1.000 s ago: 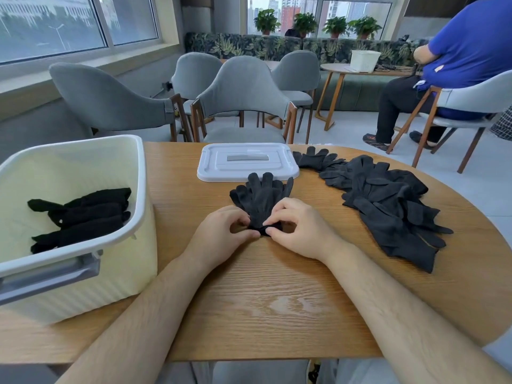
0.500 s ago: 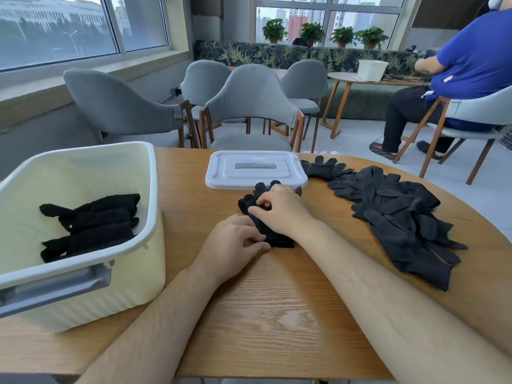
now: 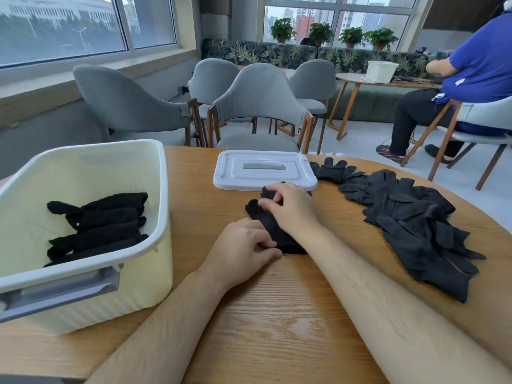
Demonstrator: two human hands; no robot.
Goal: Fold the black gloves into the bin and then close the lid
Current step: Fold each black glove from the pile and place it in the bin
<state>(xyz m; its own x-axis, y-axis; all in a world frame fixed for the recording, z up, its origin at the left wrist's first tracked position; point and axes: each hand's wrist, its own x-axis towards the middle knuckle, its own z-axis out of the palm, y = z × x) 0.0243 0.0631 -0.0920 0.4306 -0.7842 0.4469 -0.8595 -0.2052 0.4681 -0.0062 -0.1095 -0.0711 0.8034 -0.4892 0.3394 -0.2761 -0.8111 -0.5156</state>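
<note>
A pair of black gloves (image 3: 273,227) lies flat on the wooden table (image 3: 277,328) in front of me. My left hand (image 3: 241,250) pinches its cuff end near me. My right hand (image 3: 291,207) grips the fingertip end, close to the white lid (image 3: 263,170). The cream bin (image 3: 91,297) stands at the left with several folded black gloves (image 3: 97,225) inside. A loose pile of black gloves (image 3: 410,217) is spread on the right.
Grey chairs (image 3: 260,101) stand behind the table's far edge. A person in a blue top (image 3: 482,70) sits at the far right by another table. The lid lies flat near the table's back edge.
My right hand has moved from the cuff up to the gloves' fingertips and taken hold of them. My left hand stays at the cuff. The view has tilted up slightly.
</note>
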